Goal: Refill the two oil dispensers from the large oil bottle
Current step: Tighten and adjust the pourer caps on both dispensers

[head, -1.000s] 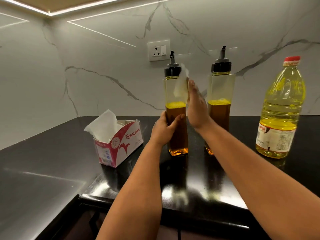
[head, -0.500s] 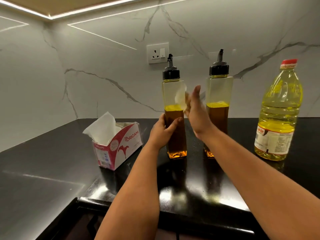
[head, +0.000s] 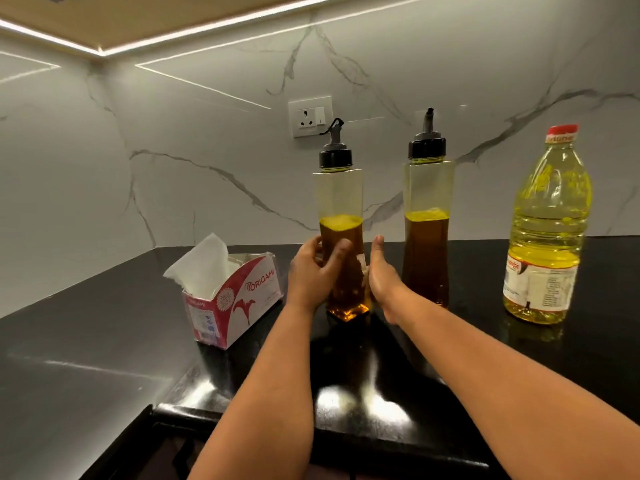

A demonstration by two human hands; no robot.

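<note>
Left hand point(head: 313, 268) grips the lower body of the near oil dispenser point(head: 341, 237), upright on the black bench point(head: 104, 341). Right hand point(head: 382, 275) presses a tissue scrap point(head: 362, 268) against its other side, thumb raised. Second dispenser point(head: 427, 223) stands just beyond the right hand; large oil bottle point(head: 547, 230) farther right; tissue box point(head: 232, 299) left of the left hand.

Two oil dispensers point(head: 341, 237) point(head: 427, 220) (both black-capped), one large oil bottle point(head: 549, 230), one tissue box point(head: 232, 299), one wall socket point(head: 311, 116), two hands point(head: 313, 271) point(head: 382, 275), and seemingly one tissue scrap point(head: 362, 266).
</note>
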